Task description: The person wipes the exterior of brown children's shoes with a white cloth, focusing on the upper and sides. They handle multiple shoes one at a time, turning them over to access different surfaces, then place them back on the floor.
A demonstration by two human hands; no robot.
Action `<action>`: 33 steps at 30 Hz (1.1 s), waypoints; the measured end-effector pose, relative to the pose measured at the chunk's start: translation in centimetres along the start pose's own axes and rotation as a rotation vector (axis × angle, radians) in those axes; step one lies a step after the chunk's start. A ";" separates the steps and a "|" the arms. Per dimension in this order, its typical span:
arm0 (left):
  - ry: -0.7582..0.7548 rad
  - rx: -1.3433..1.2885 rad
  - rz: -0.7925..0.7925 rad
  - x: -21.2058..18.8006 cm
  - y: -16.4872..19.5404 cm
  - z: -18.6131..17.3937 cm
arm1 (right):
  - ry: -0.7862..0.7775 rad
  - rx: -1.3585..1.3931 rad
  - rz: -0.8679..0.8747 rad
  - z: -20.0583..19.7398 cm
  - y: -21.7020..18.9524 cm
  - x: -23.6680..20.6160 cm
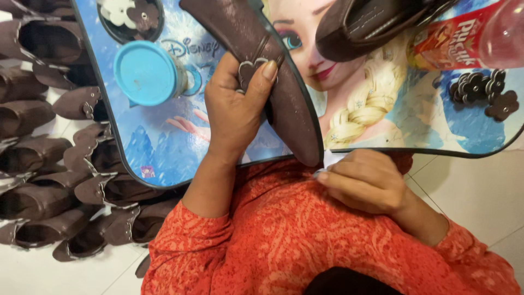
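My left hand (236, 106) grips a brown shoe (289, 104) with its toe pointing toward me, thumb pressed on a small flower-shaped trim near the vamp. The shoe rests across a small blue picture-printed table (164, 142). My right hand (367, 181) sits just below the shoe's toe at the table's near edge, fingers curled over a small white piece. A second brown shoe (365, 24) lies at the table's far side. Orange patterned sleeves cover both my arms.
A round light-blue lidded tub (146, 72) and a dark dish of flower trims (131, 16) stand on the table's left. Dark flower pieces (483, 90) and a clear bottle with a red label (475, 35) lie right. Several brown shoes (49, 180) are stacked on the white tile floor at left.
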State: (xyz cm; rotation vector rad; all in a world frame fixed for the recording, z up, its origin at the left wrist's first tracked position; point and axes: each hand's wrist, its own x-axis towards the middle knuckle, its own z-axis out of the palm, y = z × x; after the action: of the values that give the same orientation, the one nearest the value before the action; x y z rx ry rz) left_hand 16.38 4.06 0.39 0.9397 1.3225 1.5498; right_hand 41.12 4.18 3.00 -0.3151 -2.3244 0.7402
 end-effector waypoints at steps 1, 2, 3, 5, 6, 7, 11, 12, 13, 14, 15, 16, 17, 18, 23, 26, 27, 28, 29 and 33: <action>-0.003 -0.011 -0.004 -0.1 0.0 0.1 | 0.048 -0.010 -0.019 0.0 0.1 -0.1; -0.009 -0.022 0.000 -0.1 0.1 0.1 | 0.098 -0.026 -0.043 0.1 0.3 -0.1; -0.014 -0.013 0.012 0.0 0.1 0.2 | 0.081 -0.033 -0.070 0.4 0.6 0.0; -0.022 0.007 0.029 0.0 0.3 0.2 | 0.044 -0.041 -0.118 1.1 1.3 0.2; -0.009 0.013 0.005 -0.1 0.5 0.2 | 0.011 -0.047 -0.129 1.3 1.4 0.3; 0.002 0.018 -0.012 0.1 0.5 0.3 | -0.019 -0.058 -0.144 1.3 1.6 0.3; -0.012 -0.064 -0.026 0.5 0.6 0.3 | -0.132 -0.028 -0.066 0.8 1.5 0.3; -0.010 -0.040 -0.021 0.6 0.5 0.2 | -0.064 -0.002 -0.062 0.7 1.4 0.3; -0.007 -0.015 -0.017 0.6 0.5 0.2 | 0.002 0.025 -0.058 0.6 1.3 0.3; -0.004 0.010 -0.013 0.5 0.4 0.2 | 0.069 0.052 -0.055 0.4 1.2 0.4; -0.011 0.016 -0.026 0.6 0.4 0.1 | 0.049 0.025 -0.049 0.4 1.2 0.4; -0.018 0.023 -0.041 0.7 0.4 0.0 | 0.030 0.000 -0.043 0.4 1.3 0.4; -0.025 0.030 -0.057 0.8 0.5 -0.1 | 0.011 -0.026 -0.035 0.5 1.3 0.4; -0.040 -0.078 -0.142 0.9 0.7 -0.4 | 0.021 -0.064 -0.075 0.5 1.4 0.4; -0.186 -0.401 -0.354 1.9 3.3 -2.6 | 0.153 -0.132 0.063 0.2 1.3 -0.5; -0.296 0.515 0.200 2.0 5.1 -2.2 | 0.266 -0.225 0.354 -0.4 1.1 -1.4; -0.283 0.557 0.225 1.8 5.6 -1.8 | 0.287 -0.183 0.384 -0.4 1.2 -1.7; -0.271 0.598 0.250 1.4 6.2 -1.0 | 0.308 -0.142 0.415 -0.4 1.3 -2.0; -0.258 0.638 0.273 0.9 6.7 -0.4 | 0.329 -0.101 0.448 -0.5 1.4 -2.2; -0.277 0.769 0.295 -1.1 9.2 0.9 | 0.445 -0.046 0.555 -0.1 1.5 -3.3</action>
State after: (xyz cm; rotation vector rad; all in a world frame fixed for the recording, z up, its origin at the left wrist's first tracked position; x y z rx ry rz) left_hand 16.29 2.81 9.63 1.8202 1.6493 1.0370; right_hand 43.70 4.17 0.45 -1.0600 -1.8372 0.7754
